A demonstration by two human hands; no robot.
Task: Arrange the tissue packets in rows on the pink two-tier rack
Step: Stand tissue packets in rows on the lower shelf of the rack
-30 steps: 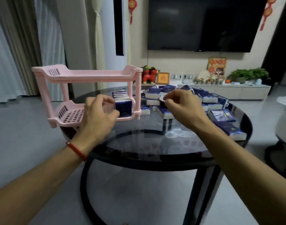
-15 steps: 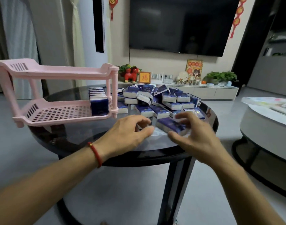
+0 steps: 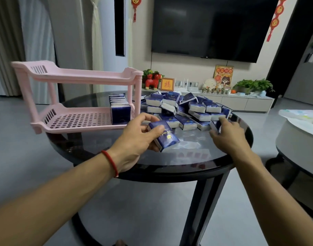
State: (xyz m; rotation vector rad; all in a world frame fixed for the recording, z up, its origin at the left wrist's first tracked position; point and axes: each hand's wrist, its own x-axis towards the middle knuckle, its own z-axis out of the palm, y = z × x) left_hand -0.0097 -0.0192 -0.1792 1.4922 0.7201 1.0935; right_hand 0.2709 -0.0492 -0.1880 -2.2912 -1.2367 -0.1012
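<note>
Both hands are working at the tissue pile beside the pink two-tier rack.

The rack is standing at centre left of the frame on the round glass table; its lower tier is holding 1 row of upright navy tissue packets packed against its right end, the rest of that tier lying bare, and the upper tier is showing nothing from this low angle. The loose pile of packets is spreading across the table's right half, reaching close to the right rim. The left hand is gripping 1 packet between thumb and curled fingers, just in front of the rack's right end. The right hand is curling its fingers round another packet at the pile's right edge, mostly hiding it.
</note>
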